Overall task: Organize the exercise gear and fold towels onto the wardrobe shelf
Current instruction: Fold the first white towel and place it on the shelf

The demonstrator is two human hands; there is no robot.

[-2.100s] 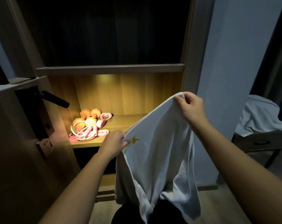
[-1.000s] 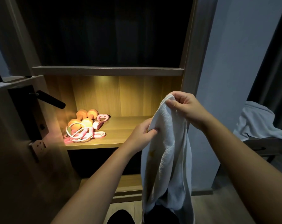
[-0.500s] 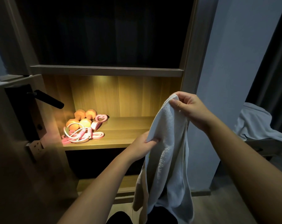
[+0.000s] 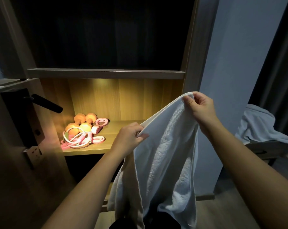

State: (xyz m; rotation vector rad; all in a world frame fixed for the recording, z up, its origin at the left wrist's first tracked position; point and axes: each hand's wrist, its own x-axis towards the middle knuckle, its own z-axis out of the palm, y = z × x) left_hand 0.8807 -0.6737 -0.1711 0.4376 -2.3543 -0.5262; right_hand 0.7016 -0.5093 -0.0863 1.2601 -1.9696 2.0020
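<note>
A white towel [image 4: 166, 156] hangs in front of the wardrobe, doubled lengthwise. My right hand [image 4: 201, 108] pinches its top corner up high. My left hand [image 4: 130, 138] pinches the upper edge lower down and to the left, so the edge slopes between them. On the lit wooden shelf [image 4: 110, 141] lie orange dumbbells [image 4: 81, 123], a pink and white jump rope [image 4: 80, 139] and a pink heart-shaped grip [image 4: 101, 123], bunched at the left end.
The open wardrobe door [image 4: 16, 146] with its black handle [image 4: 46, 104] stands at the left. A dark upper compartment sits above the lit shelf. Another pale towel [image 4: 258, 128] is draped over a small table at the right, beside a dark curtain.
My hands were close together with the towel bunched narrow. Now my left hand has slid down and left along the edge, spreading the top of the towel wider.
</note>
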